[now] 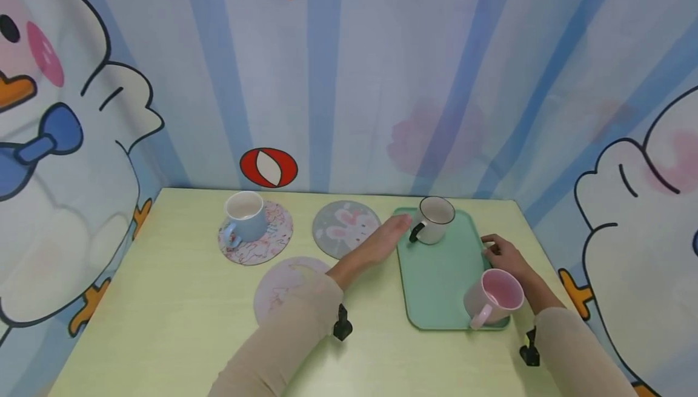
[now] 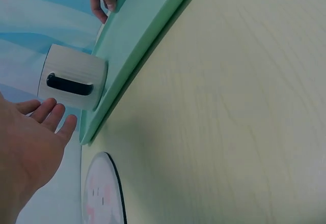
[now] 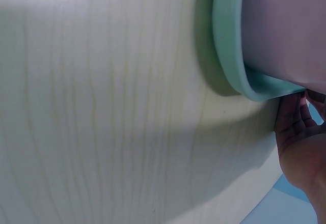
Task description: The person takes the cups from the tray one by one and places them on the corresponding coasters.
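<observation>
Currently, a smooth green tray [image 1: 438, 285], rectangular with rounded corners, lies on the pale wood-grained table [image 1: 174, 306] and bears two mugs: a white mug [image 1: 435, 227] with dark rim and black handle at its twelve o'clock, a pink mug [image 1: 482, 300] at five. The left hand [image 1: 386, 239], released with fingers extended, is just beside the white mug, at ten. The right hand [image 1: 508, 260] grasps the tray's edge at three. Toward nine, a blue cup [image 1: 252, 221] stands on a round patterned coaster [image 1: 280, 221].
</observation>
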The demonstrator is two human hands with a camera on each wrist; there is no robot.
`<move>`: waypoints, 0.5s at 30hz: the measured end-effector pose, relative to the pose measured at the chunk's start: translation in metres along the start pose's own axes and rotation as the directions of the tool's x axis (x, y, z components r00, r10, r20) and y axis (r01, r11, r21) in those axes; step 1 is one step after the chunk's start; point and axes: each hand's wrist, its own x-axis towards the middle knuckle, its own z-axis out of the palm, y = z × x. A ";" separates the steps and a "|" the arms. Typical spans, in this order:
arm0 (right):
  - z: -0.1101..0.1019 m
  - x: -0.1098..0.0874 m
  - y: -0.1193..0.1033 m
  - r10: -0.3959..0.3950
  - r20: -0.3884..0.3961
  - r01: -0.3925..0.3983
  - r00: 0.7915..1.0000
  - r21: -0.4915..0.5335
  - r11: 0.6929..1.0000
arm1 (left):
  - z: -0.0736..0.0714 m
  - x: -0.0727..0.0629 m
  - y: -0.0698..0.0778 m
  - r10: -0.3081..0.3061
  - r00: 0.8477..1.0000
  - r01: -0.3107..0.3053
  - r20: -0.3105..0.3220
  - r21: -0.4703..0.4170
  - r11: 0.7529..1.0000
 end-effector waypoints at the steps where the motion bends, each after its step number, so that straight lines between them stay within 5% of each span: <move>1: -0.001 -0.001 -0.001 0.000 0.001 0.000 1.000 0.000 1.000 | 0.001 0.001 -0.001 0.006 1.000 -0.006 0.007 0.001 1.000; 4: -0.002 -0.001 -0.002 -0.002 -0.001 0.002 1.000 0.003 1.000 | 0.005 0.009 -0.013 0.033 0.999 -0.033 0.022 0.005 0.999; 10: -0.002 0.000 -0.001 0.000 -0.001 0.000 1.000 -0.003 1.000 | 0.012 0.005 -0.010 -0.079 0.996 0.081 0.028 -0.055 0.995; 15: -0.003 -0.001 -0.001 0.003 0.007 -0.003 1.000 -0.003 1.000 | 0.017 0.009 -0.014 -0.088 0.996 0.089 0.021 -0.090 0.992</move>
